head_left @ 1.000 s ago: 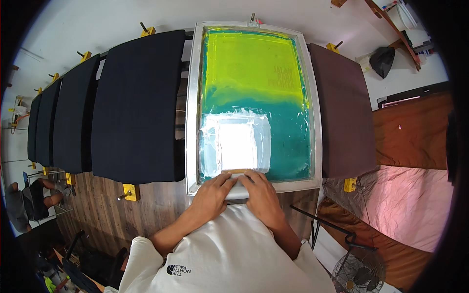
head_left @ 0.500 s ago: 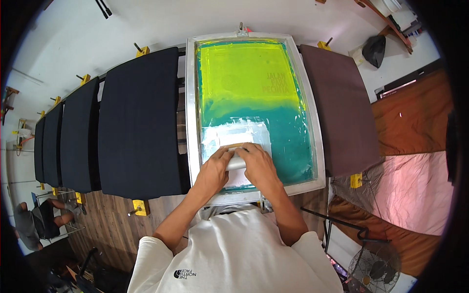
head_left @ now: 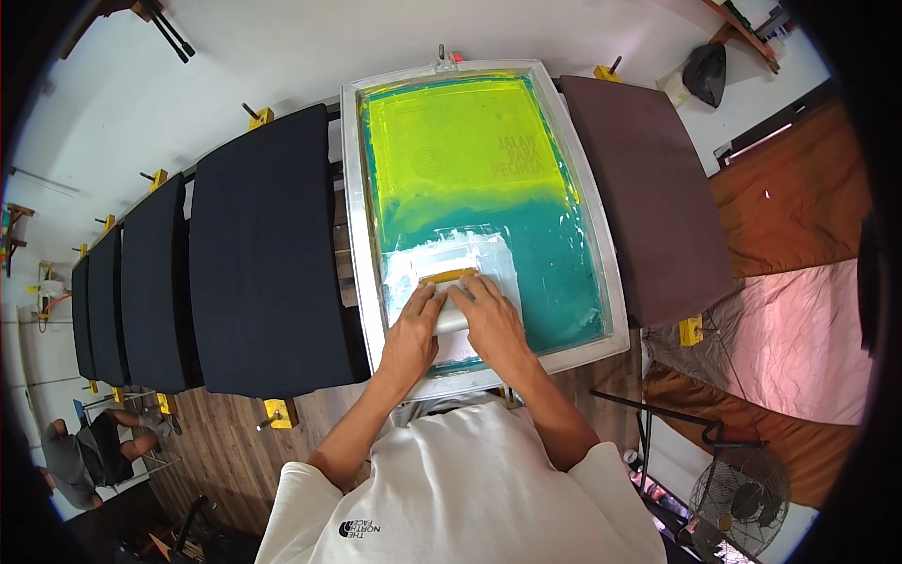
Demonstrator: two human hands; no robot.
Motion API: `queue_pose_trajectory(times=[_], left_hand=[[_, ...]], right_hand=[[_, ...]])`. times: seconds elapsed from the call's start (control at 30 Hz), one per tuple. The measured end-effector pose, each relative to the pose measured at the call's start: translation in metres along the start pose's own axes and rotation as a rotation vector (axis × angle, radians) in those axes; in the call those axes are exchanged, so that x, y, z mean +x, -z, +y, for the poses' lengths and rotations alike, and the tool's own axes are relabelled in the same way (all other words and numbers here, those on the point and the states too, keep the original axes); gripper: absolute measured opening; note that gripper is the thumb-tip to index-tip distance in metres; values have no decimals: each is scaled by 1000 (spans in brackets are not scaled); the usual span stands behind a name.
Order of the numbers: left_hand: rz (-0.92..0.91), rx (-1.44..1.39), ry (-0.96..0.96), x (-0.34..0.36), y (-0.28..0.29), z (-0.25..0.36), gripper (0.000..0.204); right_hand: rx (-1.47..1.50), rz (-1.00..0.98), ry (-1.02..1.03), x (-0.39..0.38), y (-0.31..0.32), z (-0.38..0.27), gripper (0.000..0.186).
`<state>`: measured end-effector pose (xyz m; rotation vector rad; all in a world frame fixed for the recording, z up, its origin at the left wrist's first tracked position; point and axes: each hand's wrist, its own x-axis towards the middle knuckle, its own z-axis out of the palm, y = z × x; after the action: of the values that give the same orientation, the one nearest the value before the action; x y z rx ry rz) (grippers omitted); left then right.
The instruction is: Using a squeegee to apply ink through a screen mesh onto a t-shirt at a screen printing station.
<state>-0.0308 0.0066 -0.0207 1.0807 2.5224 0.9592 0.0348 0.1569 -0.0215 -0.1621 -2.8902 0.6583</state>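
Observation:
A screen-printing frame (head_left: 615,282) with a pale metal rim lies in front of me. Its mesh is yellow-green in the far part and teal (head_left: 559,268) in the near part. White ink (head_left: 474,246) covers a patch at the near left. On that patch, my left hand (head_left: 413,329) and my right hand (head_left: 489,321) grip a squeegee (head_left: 451,321) from both sides, fingers closed over its light body. A yellowish strip (head_left: 449,275) shows along its far edge. The blade's contact with the mesh is hidden.
Several black fabric-covered boards (head_left: 263,254) stand in a row at left; a brown one (head_left: 644,197) is close on the right. Yellow blocks (head_left: 279,412) sit at the boards' ends. A fan (head_left: 740,503) stands lower right; another person (head_left: 99,451) is at far left.
The squeegee has tipped, so more of its yellowish far strip shows. Both hands keep their grip in about the same spot on the screen. My view has turned slightly.

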Motion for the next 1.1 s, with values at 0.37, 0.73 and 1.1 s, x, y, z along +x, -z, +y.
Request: queue_pose_trajectory(times=[0.37,0.73,1.1], left_hand=[[-117,-100,104,-6,8,11,63],[-29,-59,28,-10,7,15,64],[14,-22,17,-24,-4,10,67]], right_hand=[[112,-251,-122,-1,24,-6,46],[5,-109,-16,-10,20,-6,33],[76,-169,-64,-21,19,-7,50]])
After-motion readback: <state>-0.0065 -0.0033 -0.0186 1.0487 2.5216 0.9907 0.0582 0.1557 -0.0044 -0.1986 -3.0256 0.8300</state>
